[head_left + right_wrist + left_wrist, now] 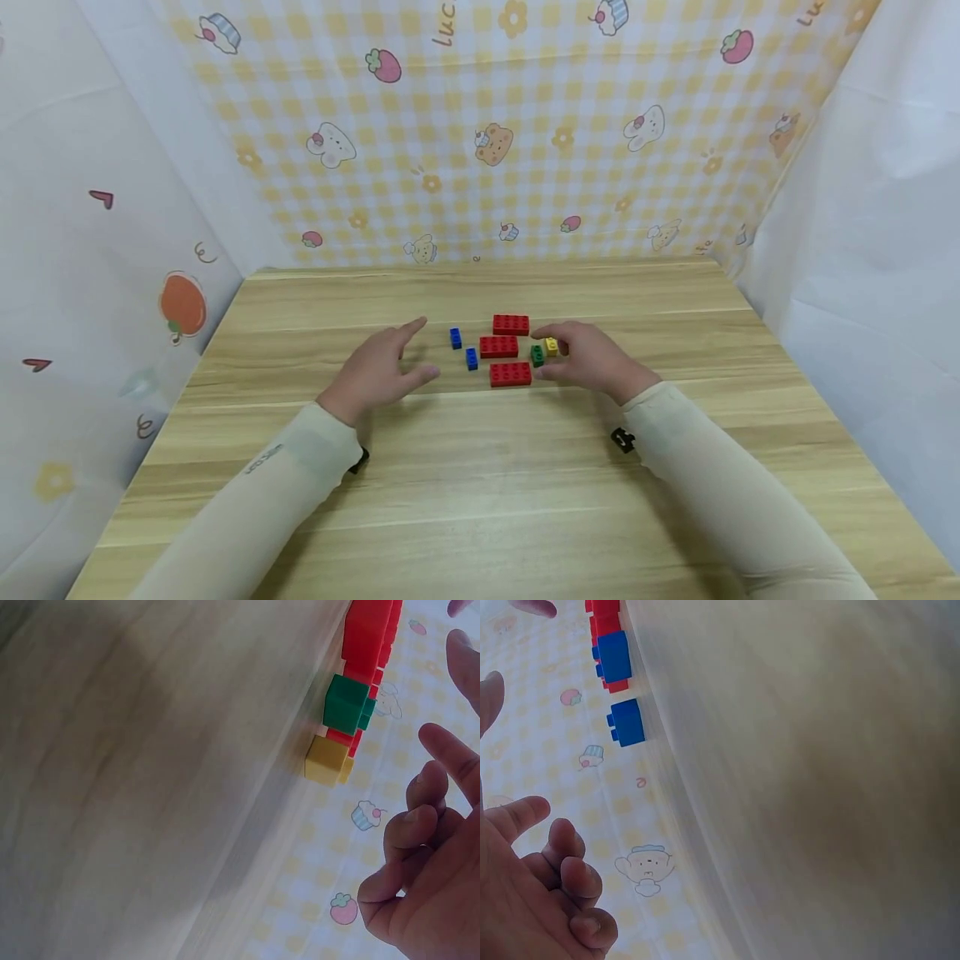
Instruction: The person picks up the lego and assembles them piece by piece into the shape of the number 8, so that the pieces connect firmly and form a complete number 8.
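both hands half-spread, empty, the left wrist view shows blue bricks, the right a yellow brick.

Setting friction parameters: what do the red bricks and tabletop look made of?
Red bricks: likely hard molded plastic, smooth finish; uniform color, crisp studded shape.
Tabletop: wood or wood-look laminate, seemingly fairly matte; pale streaky grain, though real versus printed is unclear.
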Demonstrator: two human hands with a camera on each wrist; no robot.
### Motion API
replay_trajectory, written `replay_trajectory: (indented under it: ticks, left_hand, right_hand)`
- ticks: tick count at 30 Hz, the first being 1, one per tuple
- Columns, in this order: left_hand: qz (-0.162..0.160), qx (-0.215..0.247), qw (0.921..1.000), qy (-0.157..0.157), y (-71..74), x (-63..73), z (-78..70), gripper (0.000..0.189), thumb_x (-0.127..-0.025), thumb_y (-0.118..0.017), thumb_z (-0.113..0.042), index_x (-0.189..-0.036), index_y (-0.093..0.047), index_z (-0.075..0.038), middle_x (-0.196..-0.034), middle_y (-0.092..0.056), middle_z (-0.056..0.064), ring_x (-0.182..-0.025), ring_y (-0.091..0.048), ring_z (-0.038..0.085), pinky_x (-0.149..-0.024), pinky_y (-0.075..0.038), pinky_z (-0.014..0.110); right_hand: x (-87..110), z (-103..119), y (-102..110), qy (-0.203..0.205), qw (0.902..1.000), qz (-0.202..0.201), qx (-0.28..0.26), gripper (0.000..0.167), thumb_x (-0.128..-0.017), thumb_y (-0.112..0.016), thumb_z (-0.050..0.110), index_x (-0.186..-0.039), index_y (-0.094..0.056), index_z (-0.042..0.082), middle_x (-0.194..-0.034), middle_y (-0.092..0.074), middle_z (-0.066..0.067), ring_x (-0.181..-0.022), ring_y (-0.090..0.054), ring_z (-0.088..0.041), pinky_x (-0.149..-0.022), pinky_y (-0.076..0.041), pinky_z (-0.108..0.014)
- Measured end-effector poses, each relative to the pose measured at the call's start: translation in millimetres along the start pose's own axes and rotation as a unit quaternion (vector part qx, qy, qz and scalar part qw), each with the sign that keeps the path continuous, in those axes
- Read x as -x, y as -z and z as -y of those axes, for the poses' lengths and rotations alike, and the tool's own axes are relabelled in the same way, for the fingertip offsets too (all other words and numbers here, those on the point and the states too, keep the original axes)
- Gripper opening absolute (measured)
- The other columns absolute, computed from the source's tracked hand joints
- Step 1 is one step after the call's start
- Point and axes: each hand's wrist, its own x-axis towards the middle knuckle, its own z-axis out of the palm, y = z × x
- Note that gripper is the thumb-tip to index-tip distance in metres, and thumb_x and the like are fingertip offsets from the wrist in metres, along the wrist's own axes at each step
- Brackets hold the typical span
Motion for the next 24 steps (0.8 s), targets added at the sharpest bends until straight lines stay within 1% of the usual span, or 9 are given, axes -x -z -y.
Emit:
replay_trajectory:
  ticks: [3,5,7,10,13,17,20,22,24]
  left_hand:
    - [0.004,0.001,1.0,0.001,-0.7,-1.1,-2.8,0.09,-0.097,-0.071,-0.054,-0.168,-0.028,-0.019,-0.157,-0.052,0.02,-0.146,-0.046,0.042,-0.117,-0.039,0.061]
    - [0.007,0.003,1.0,0.001,-1.6,-2.0,-4.3,0.09,-0.097,-0.071,-0.054,-0.168,-0.028,-0.019,-0.157,-0.052,0.02,-0.146,-0.047,0.042,-0.118,-0.039,0.06]
    - [0.01,0.007,0.9999,0.001,-2.6,-3.1,-5.8,0.089,-0.097,-0.071,-0.054,-0.168,-0.029,-0.019,-0.158,-0.051,0.019,-0.147,-0.046,0.041,-0.118,-0.039,0.06]
    - [0.015,0.016,0.9997,0.002,-4.2,-4.8,-7.5,0.089,-0.098,-0.071,-0.053,-0.168,-0.029,-0.019,-0.16,-0.049,0.019,-0.148,-0.045,0.041,-0.119,-0.038,0.06]
    - [0.021,0.026,0.9994,0.006,-4.8,-5.7,-10.1,0.088,-0.098,-0.071,-0.053,-0.168,-0.03,-0.018,-0.161,-0.047,0.017,-0.146,-0.047,0.041,-0.117,-0.04,0.06]
    - [0.03,0.037,0.9987,0.016,-3.9,-6.3,-14.8,0.086,-0.097,-0.072,-0.052,-0.166,-0.033,-0.018,-0.154,-0.054,0.018,-0.131,-0.059,0.037,-0.108,-0.049,0.059]
    - [0.036,0.044,0.9981,0.025,-3.2,-7.5,-18.1,0.083,-0.098,-0.072,-0.051,-0.165,-0.037,-0.018,-0.142,-0.062,0.018,-0.116,-0.063,0.033,-0.098,-0.053,0.056]
    - [0.042,0.051,0.9974,0.03,-2.9,-8.4,-20.1,0.081,-0.098,-0.072,-0.05,-0.164,-0.038,-0.019,-0.137,-0.063,0.017,-0.113,-0.062,0.031,-0.096,-0.053,0.055]
    - [0.046,0.06,0.9966,0.033,-2.6,-9.5,-21.9,0.08,-0.098,-0.073,-0.05,-0.163,-0.039,-0.019,-0.137,-0.063,0.018,-0.115,-0.061,0.031,-0.096,-0.053,0.055]
  right_hand:
    - [-0.9,1,-2,-0.002,1.0,0.006,-0.001,0.06,-0.089,-0.087,0.032,-0.143,-0.066,0.015,-0.103,-0.066,-0.008,-0.088,-0.053,-0.023,-0.075,-0.047,-0.038]
    - [-1.4,2,-3,-0.002,0.9999,0.012,-0.001,0.059,-0.09,-0.087,0.031,-0.142,-0.066,0.015,-0.113,-0.068,-0.007,-0.091,-0.055,-0.023,-0.079,-0.049,-0.038]
    - [-1.9,3,-4,-0.002,0.9998,0.019,0.001,0.056,-0.09,-0.087,0.031,-0.141,-0.068,0.015,-0.118,-0.069,-0.005,-0.092,-0.056,-0.022,-0.081,-0.049,-0.038]
    - [-3.2,4,-6,-0.005,0.9996,0.027,0.007,0.05,-0.09,-0.086,0.028,-0.136,-0.07,0.015,-0.115,-0.07,-0.004,-0.091,-0.057,-0.021,-0.08,-0.05,-0.037]
    - [-5.3,5,-7,-0.011,0.9994,0.031,0.009,0.044,-0.09,-0.086,0.026,-0.131,-0.073,0.016,-0.106,-0.069,-0.003,-0.089,-0.057,-0.021,-0.078,-0.05,-0.036]
    - [-8.7,6,-9,-0.014,0.9992,0.036,0.012,0.037,-0.09,-0.086,0.026,-0.125,-0.076,0.016,-0.101,-0.069,-0.001,-0.087,-0.058,-0.02,-0.077,-0.051,-0.035]
    - [-10.8,8,-10,-0.013,0.9988,0.042,0.019,0.035,-0.091,-0.086,0.025,-0.123,-0.076,0.016,-0.103,-0.071,-0.001,-0.087,-0.059,-0.019,-0.079,-0.052,-0.035]
    - [-12.1,10,-11,-0.013,0.9986,0.045,0.025,0.034,-0.09,-0.086,0.025,-0.122,-0.077,0.016,-0.107,-0.072,-0.001,-0.088,-0.059,-0.019,-0.081,-0.052,-0.036]
    - [-13.2,11,-11,-0.017,0.9984,0.046,0.029,0.034,-0.09,-0.086,0.025,-0.121,-0.077,0.015,-0.11,-0.073,-0.002,-0.088,-0.06,-0.02,-0.084,-0.053,-0.037]
